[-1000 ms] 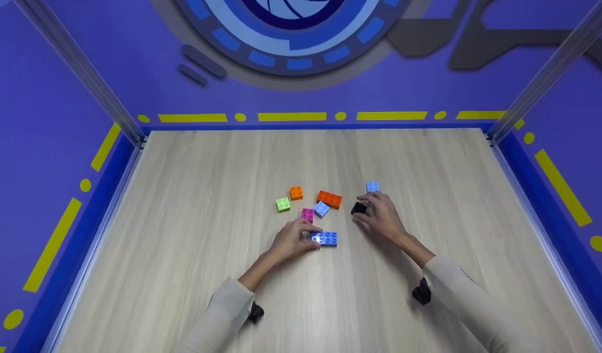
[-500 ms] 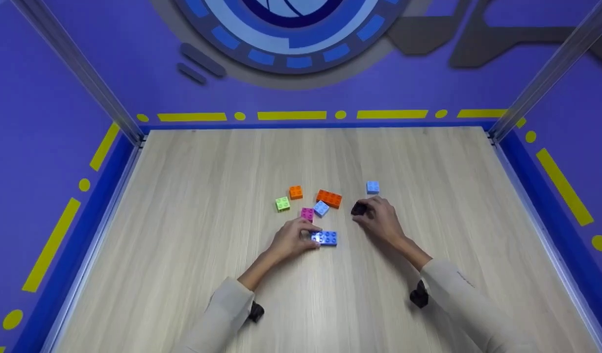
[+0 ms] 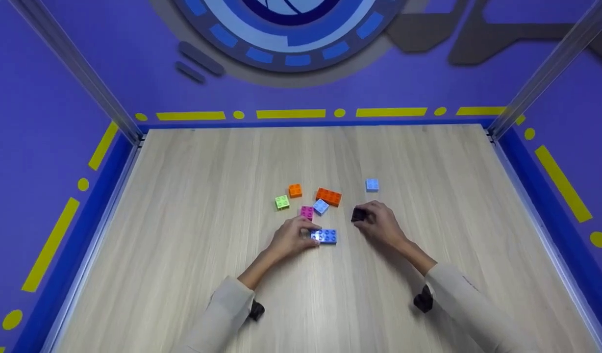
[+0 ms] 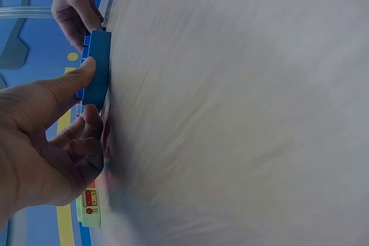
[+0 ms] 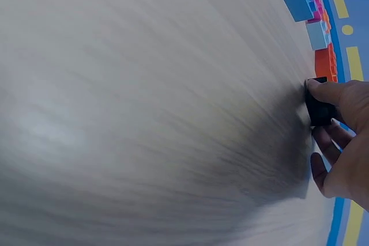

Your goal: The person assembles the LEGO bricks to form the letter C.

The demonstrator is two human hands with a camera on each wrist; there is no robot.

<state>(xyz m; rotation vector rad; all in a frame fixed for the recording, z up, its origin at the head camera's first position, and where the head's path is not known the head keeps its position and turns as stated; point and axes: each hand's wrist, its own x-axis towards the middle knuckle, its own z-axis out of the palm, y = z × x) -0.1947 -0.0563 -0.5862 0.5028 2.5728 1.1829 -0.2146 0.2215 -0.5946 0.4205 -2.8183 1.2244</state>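
Note:
My left hand [image 3: 292,238] pinches the left end of a blue eight-stud building brick [image 3: 327,236] between thumb and fingers; the left wrist view shows the thumb on the long side of this blue brick [image 4: 99,67]. To the right, my right hand [image 3: 381,224] holds a small black brick [image 3: 359,214] by its edges, and the right wrist view has the thumb on top of the black brick [image 5: 319,103]. Just behind the left fingers lies a magenta brick [image 3: 307,212], partly covered. A pale blue brick [image 3: 321,207] touches or nearly touches a red-orange brick [image 3: 329,196] behind it.
A lime green brick [image 3: 282,202] and an orange brick [image 3: 295,190] lie at the back left of the group. Another pale blue brick [image 3: 372,185] lies behind the right hand. Purple-blue panels [image 3: 301,98] wall in the wooden table [image 3: 198,196] at the back and sides.
My right hand has drawn slightly toward me with the black brick, away from the pale blue brick behind it, which now shows fully. The left hand keeps its place on the blue brick.

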